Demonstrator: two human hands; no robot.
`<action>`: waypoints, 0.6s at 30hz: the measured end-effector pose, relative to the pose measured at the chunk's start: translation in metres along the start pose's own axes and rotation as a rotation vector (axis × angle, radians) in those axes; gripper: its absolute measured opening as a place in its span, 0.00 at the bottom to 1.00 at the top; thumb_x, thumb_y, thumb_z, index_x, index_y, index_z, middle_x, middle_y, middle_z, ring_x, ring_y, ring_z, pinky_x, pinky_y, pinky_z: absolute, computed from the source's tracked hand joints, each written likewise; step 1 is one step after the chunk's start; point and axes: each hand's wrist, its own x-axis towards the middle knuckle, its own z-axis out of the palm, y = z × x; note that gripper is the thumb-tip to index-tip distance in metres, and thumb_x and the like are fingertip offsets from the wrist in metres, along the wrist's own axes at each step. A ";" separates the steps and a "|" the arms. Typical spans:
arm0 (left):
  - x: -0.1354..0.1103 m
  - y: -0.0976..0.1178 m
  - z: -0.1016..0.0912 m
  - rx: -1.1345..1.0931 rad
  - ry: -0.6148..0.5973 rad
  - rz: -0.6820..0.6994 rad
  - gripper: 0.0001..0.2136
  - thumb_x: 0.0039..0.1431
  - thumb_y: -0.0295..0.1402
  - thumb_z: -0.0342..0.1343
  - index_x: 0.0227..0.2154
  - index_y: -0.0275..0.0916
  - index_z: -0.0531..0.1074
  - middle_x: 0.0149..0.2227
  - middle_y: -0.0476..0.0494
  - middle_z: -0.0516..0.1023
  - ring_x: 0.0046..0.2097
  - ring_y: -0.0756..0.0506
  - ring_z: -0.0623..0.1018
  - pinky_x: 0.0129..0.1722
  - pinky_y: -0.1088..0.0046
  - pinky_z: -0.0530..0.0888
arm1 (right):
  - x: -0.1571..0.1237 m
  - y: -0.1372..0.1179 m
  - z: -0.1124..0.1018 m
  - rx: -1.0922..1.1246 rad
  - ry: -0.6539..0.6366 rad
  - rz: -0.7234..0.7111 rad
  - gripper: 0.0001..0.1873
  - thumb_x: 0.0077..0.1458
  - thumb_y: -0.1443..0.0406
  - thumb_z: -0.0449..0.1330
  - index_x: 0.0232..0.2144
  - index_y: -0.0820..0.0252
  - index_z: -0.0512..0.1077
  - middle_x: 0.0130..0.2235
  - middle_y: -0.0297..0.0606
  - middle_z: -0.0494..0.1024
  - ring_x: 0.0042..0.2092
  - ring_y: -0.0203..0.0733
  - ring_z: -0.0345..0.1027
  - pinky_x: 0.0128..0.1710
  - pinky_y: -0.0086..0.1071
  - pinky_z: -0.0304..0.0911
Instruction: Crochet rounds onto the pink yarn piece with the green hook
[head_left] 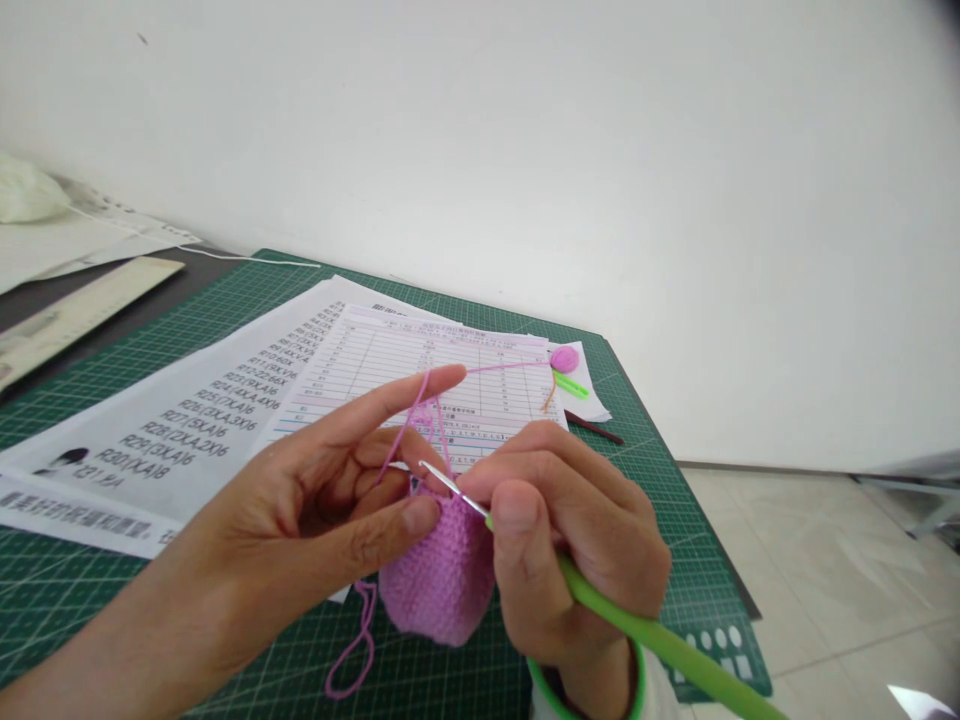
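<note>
My left hand (337, 480) pinches the upper edge of a pink crocheted piece (442, 580), thumb in front. Pink yarn (510, 367) runs over its raised index finger and back to a small ball of pink yarn (564, 359). In my right hand (577, 530) is a crochet hook (637, 625) with a green handle and a silver tip. The metal tip lies at the top edge of the crocheted piece, close to the left fingers. A loose loop of pink yarn (365, 640) hangs at the left of the piece.
Printed pattern sheets (187, 420) lie on a green cutting mat (697, 560). A ruler (82, 315) rests at the left. Near the yarn ball are a bright green clip-like piece (571, 385) and a dark thin stick (596, 430). A white wall (525, 150) stands behind.
</note>
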 end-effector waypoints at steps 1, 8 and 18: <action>0.000 -0.001 0.000 -0.010 -0.007 0.000 0.28 0.58 0.31 0.64 0.60 0.58 0.66 0.29 0.53 0.78 0.29 0.52 0.73 0.27 0.84 0.71 | 0.000 0.000 0.000 -0.003 -0.008 -0.002 0.13 0.62 0.69 0.53 0.26 0.61 0.71 0.25 0.31 0.75 0.26 0.31 0.66 0.25 0.30 0.63; -0.001 -0.003 0.000 -0.037 0.012 0.012 0.28 0.57 0.31 0.65 0.59 0.56 0.67 0.28 0.52 0.77 0.27 0.52 0.71 0.25 0.83 0.70 | 0.001 -0.002 -0.004 -0.037 -0.061 -0.006 0.14 0.61 0.69 0.54 0.22 0.61 0.69 0.23 0.31 0.71 0.24 0.30 0.62 0.22 0.29 0.60; 0.002 -0.002 -0.003 -0.057 0.020 -0.049 0.30 0.52 0.32 0.68 0.58 0.58 0.69 0.25 0.51 0.76 0.25 0.50 0.72 0.22 0.79 0.70 | 0.001 -0.002 -0.002 -0.033 -0.071 -0.018 0.17 0.63 0.68 0.52 0.22 0.63 0.70 0.22 0.33 0.72 0.25 0.31 0.64 0.24 0.30 0.61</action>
